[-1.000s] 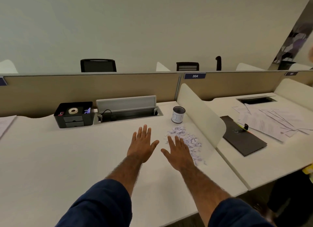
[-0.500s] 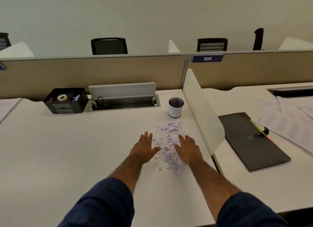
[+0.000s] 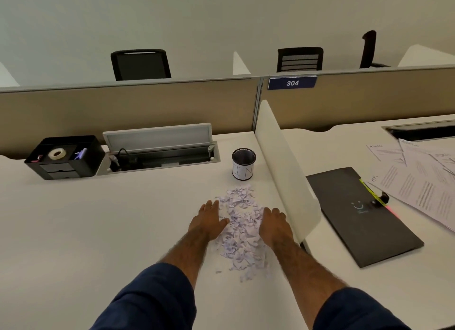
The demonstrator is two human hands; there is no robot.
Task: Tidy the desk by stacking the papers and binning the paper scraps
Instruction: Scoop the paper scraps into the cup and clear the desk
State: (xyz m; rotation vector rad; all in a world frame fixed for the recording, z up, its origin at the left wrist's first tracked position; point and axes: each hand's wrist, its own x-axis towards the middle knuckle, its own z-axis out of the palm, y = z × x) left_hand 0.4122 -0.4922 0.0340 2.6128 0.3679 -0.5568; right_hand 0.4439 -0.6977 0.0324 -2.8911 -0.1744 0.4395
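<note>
Head view: left grip (image 3: pixel 209 221) and right grip (image 3: pixel 274 225) have closed in, flanking the paper scraps (image 3: pixel 240 231), fingers flat, holding nothing. Scooping toward the bin (image 3: pixel 243 164) beyond looks next.

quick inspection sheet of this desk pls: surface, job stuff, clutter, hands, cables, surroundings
surface: white desk, split by a white divider.
job's things: paper scraps piled loose in front of the small labelled cup; papers fanned out, unstacked, on the right side.
clutter: black organiser with tape roll; black folder beside the papers.
grippers: left hand and right hand flat on the desk, fingers straight, flanking the scraps.
cables: black cable in the open cable tray.
surroundings: partition with sign 304; chairs behind.
</note>
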